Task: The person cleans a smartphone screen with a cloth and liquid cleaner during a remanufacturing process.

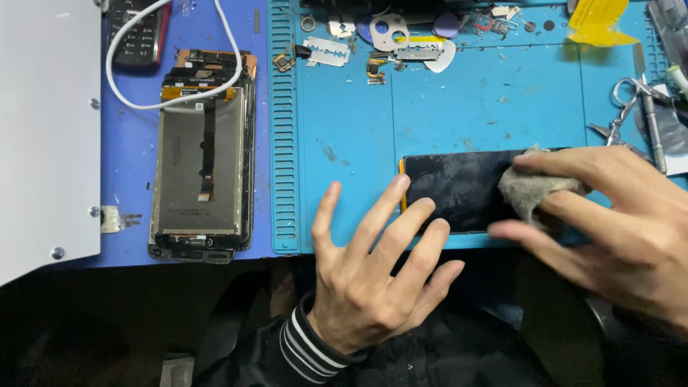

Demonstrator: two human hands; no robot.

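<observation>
Head view: right hand (631,229) presses grey cloth (527,190) onto black screen (459,188).

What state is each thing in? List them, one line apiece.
Dark glass panel: flat on the blue mat, smeared and dusty.
Grey wad of cloth: pressed on the panel.
Right hand: fingers pinched on the cloth.
Left hand: fingers spread, tips on the panel's left end.
Opened phone: back off, insides bare.
White cable: lying across the opened phone.
Scissors: lying at the mat's right edge.
</observation>
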